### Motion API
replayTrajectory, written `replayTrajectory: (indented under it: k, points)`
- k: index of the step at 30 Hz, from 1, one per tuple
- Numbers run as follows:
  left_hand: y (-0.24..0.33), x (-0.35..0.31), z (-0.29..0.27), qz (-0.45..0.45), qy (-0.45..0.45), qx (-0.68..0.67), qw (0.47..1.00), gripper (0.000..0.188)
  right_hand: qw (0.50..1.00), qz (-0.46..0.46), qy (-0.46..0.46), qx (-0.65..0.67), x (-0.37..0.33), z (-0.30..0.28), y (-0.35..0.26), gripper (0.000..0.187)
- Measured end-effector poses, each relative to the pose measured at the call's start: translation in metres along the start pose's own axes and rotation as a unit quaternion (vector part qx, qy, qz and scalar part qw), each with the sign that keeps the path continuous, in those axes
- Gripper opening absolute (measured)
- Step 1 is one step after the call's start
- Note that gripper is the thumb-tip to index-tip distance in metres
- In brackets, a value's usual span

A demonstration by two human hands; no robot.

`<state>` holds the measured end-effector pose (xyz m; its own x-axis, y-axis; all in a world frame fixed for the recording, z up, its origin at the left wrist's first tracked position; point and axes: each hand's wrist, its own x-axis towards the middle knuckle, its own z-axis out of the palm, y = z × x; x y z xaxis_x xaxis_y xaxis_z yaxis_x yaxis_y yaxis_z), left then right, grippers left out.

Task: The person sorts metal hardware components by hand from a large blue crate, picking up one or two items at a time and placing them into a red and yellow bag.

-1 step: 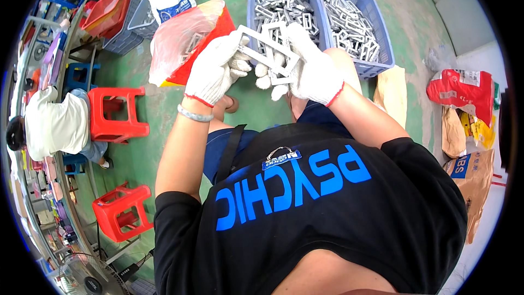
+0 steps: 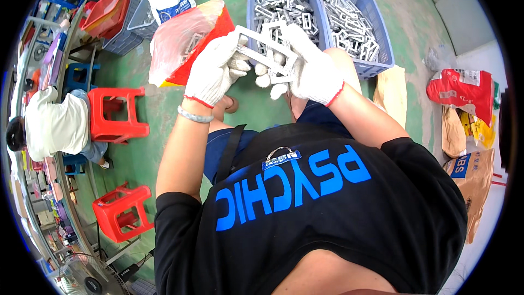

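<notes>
My left hand (image 2: 214, 68), in a white knitted glove with a red cuff edge, pinches one end of a rectangular metal frame (image 2: 262, 60). The frame spans the gap between both hands, tilted down to the right. Its other end meets my right hand (image 2: 315, 71), gloved the same way. More metal frames (image 2: 273, 24) of the same grey kind are in the right hand's fingers, partly overlapping the first. Just beyond my left hand stands a red and yellow sack (image 2: 219, 26) with a clear plastic liner and some frames inside.
Two blue plastic crates (image 2: 385, 60) full of metal frames stand ahead of my knees. Red stools (image 2: 117, 114) are on the left, where a person in a white shirt (image 2: 60, 123) sits by a cluttered bench. A fan (image 2: 90, 278) is lower left; bags (image 2: 461, 93) lie at right.
</notes>
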<state>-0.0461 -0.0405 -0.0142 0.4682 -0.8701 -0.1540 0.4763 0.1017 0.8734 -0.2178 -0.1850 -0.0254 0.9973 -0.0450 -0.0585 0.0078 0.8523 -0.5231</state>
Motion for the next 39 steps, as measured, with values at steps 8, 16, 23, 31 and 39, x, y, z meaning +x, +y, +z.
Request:
replayTrajectory:
  k: [8,16,23,31,39]
  points:
    - [0.012,-0.014,0.023,-0.073,0.042,-0.065,0.994,0.039,0.996,-0.053,0.009,-0.074,-0.002,-0.007,0.004,0.043]
    - [-0.007,-0.011,0.008,-0.008,-0.017,-0.081,0.997,0.046,0.977,-0.124,0.09,-0.15,-0.001,-0.012,0.007,0.027]
    - [-0.015,-0.016,0.0,0.027,-0.054,-0.16,0.985,0.047,0.991,-0.117,0.045,-0.05,-0.004,-0.008,0.001,0.025]
    - [-0.02,-0.013,-0.026,0.023,-0.147,-0.341,0.928,0.063,0.993,-0.083,0.035,-0.079,-0.004,-0.003,-0.002,0.028]
    - [-0.019,-0.01,-0.047,0.047,-0.1,-0.363,0.925,0.061,0.991,-0.06,0.06,-0.104,0.0,-0.007,0.002,0.026]
